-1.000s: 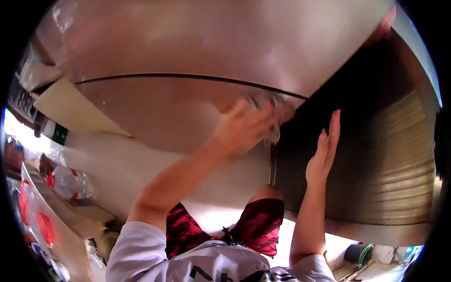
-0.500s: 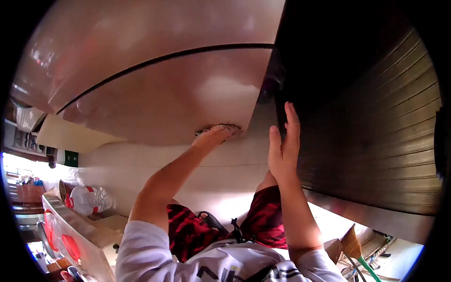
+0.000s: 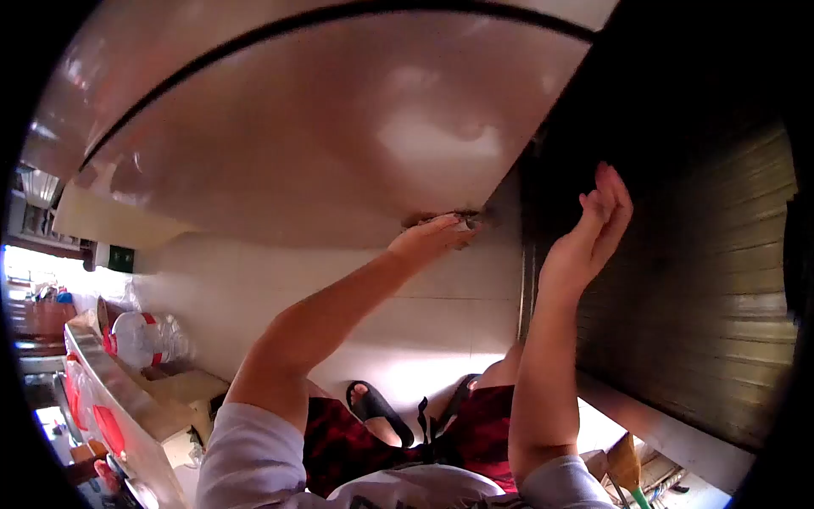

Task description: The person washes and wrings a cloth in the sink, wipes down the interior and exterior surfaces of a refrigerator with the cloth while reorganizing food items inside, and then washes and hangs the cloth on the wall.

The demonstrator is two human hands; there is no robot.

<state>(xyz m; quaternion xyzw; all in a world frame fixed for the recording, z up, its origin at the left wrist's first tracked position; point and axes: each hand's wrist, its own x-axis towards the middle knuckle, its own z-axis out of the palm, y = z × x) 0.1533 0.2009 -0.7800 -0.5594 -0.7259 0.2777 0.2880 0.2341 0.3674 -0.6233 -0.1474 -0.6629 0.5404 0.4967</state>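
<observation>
A crumpled greyish cloth point(image 3: 468, 222) is under the fingers of my left hand point(image 3: 431, 237), pressed to the lower edge of a glossy pinkish-brown panel point(image 3: 339, 144) that looks like an appliance door. A curved dark seam point(image 3: 254, 32) crosses that panel higher up. My right hand point(image 3: 585, 229) is raised in the air, open and holding nothing, its fingers extended and slightly bent. Behind it lies a dark recess beside a ribbed, brownish surface point(image 3: 729, 271). Whether the right hand touches anything there I cannot tell.
Pale floor tiles point(image 3: 398, 318) lie below, with my feet in black sandals point(image 3: 379, 413). To the left are a large clear plastic bottle point(image 3: 146, 339) and a low cabinet point(image 3: 127, 407) with red items. A broom point(image 3: 626, 465) stands at lower right.
My left hand has slid right along the panel's lower edge with the cloth. My right hand has moved right, its fingers bending a little. The view has shifted, showing more of the sandals.
</observation>
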